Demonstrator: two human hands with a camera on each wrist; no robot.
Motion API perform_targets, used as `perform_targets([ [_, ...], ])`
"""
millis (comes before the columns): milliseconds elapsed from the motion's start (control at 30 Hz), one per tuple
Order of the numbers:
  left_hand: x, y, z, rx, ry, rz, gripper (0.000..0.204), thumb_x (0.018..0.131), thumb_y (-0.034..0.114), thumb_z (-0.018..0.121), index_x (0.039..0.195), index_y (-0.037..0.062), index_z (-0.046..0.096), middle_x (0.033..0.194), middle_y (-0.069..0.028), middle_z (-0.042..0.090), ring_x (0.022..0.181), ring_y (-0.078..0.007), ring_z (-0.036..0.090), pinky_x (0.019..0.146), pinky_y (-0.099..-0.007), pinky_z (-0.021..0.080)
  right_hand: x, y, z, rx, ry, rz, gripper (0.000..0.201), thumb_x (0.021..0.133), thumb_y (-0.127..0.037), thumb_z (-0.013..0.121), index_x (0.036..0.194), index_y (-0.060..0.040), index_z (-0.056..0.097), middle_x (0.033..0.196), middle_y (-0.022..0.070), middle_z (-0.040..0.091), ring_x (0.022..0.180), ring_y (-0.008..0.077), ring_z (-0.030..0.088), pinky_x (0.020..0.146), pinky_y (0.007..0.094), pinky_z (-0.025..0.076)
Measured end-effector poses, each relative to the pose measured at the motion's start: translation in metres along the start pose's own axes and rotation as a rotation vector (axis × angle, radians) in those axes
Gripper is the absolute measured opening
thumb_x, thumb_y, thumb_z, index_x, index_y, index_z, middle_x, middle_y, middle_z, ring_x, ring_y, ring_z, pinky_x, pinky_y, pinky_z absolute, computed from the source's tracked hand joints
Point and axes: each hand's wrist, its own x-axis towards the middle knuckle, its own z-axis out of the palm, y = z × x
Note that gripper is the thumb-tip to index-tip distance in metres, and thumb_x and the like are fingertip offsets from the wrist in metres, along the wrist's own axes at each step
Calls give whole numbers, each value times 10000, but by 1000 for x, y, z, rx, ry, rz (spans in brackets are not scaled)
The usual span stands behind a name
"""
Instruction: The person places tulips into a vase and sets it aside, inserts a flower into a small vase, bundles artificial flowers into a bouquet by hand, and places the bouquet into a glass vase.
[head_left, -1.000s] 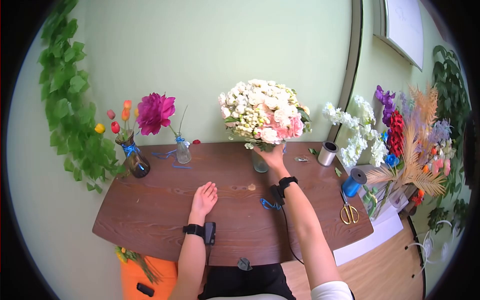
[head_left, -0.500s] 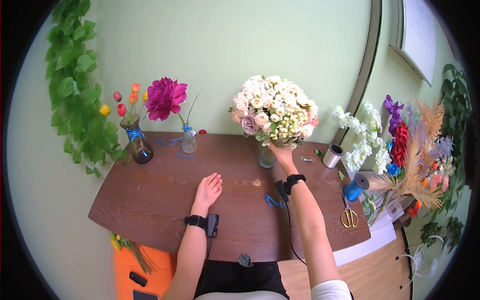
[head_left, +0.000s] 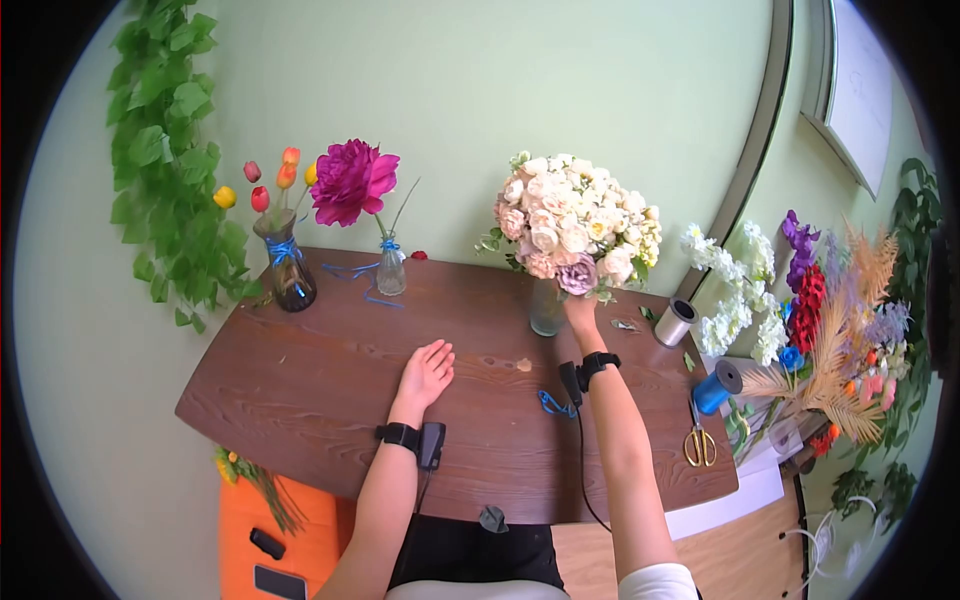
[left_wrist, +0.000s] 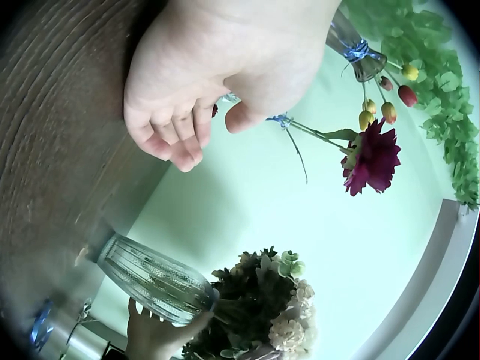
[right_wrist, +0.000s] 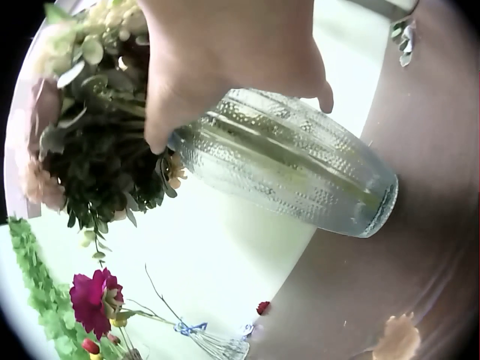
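A round bouquet of cream, pink and mauve flowers [head_left: 575,220] stands in a ribbed glass vase [head_left: 546,308] near the table's back edge. My right hand [head_left: 581,315] grips the vase around its upper part; in the right wrist view the thumb of the right hand [right_wrist: 232,56] lies at the neck of the glass vase [right_wrist: 292,165], just under the leaves. My left hand [head_left: 427,372] rests on the table, palm turned up and fingers loosely bent, holding nothing. The left wrist view shows the left hand [left_wrist: 217,67] with its relaxed fingers.
Tulips in a dark vase [head_left: 291,277] and a magenta flower [head_left: 354,182] in a small glass vase [head_left: 391,272] stand back left. At right are a silver spool [head_left: 675,323], a blue spool [head_left: 717,388], scissors [head_left: 699,446] and more flowers [head_left: 805,310]. Blue ribbon [head_left: 555,403] lies mid-table.
The bouquet and vase have turned, bringing the mauve flower round to the front right. My right hand stays at the vase, my left hand lies nearly unchanged, and the head view has shifted.
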Motion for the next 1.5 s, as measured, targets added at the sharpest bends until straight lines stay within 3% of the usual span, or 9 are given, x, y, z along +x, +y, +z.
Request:
perform_targets([
  [133, 2, 0, -1, -6, 11, -6, 311, 841, 255, 433, 1092, 79, 485, 1061, -44, 542, 912, -168, 521, 739, -301, 417, -8, -76, -18, -151, 105, 5, 544, 673, -287, 707, 1080, 2, 489, 1061, 123, 547, 1008, 244, 488, 912, 351, 314],
  [233, 3, 0, -3, -9, 7, -2, 312, 840, 253, 432, 1092, 77, 484, 1067, -44, 537, 917, -170, 517, 738, -303, 416, -4, -66, -27, 367, -47, 95, 555, 683, -283, 706, 1101, 4, 481, 1064, 105, 544, 986, 208, 502, 872, 331, 364],
  [367, 5, -1, -2, -2, 8, -6, 314, 840, 255, 430, 1093, 75, 482, 1067, -45, 536, 918, -173, 515, 735, -304, 416, -3, -56, -34, 334, -161, 289, 505, 719, -229, 671, 1129, -5, 479, 1112, 76, 514, 1029, 168, 466, 866, 299, 364],
  [500, 3, 0, -1, -4, 16, 0, 317, 841, 257, 427, 1092, 72, 482, 1068, -44, 534, 918, -172, 514, 737, -302, 414, -9, -50, -25, 38, -29, 104, 499, 695, -215, 689, 1094, 8, 488, 1040, 96, 557, 926, 185, 524, 797, 309, 417],
  [633, 3, 1, -3, -12, 3, 6, 317, 839, 255, 432, 1091, 69, 483, 1066, -46, 533, 917, -172, 512, 735, -300, 413, -4, -21, -15, 241, 0, 78, 460, 667, -127, 702, 1056, 21, 506, 1030, 88, 554, 937, 174, 515, 817, 309, 401],
  [767, 5, 0, -1, -8, 3, -5, 318, 835, 249, 439, 1092, 66, 481, 1062, -49, 533, 910, -172, 511, 729, -299, 415, -4, -20, -25, 292, -81, 277, 535, 633, -77, 693, 1093, 52, 452, 1044, 135, 537, 951, 212, 512, 833, 309, 402],
  [933, 4, 0, 0, -18, 13, 4, 315, 830, 238, 444, 1093, 68, 480, 1059, -47, 532, 897, -168, 510, 723, -297, 415, 1, -12, -8, 225, -77, 61, 523, 613, -172, 733, 1042, 16, 501, 992, 113, 567, 908, 201, 543, 785, 336, 434],
  [1167, 3, 1, 0, -2, 23, -6, 306, 830, 235, 444, 1087, 75, 484, 1046, -39, 539, 888, -162, 515, 712, -298, 423, -1, -26, -19, 241, -130, 210, 450, 652, -288, 707, 990, -27, 566, 963, 93, 604, 908, 204, 549, 804, 330, 423],
  [1500, 2, 1, 1, -18, -3, -7, 284, 828, 211, 451, 1072, 69, 484, 1039, -43, 538, 889, -165, 519, 718, -306, 427, -2, -53, -32, 144, -135, 101, 427, 724, -338, 656, 1010, -34, 567, 998, 90, 596, 912, 208, 544, 787, 335, 418],
])
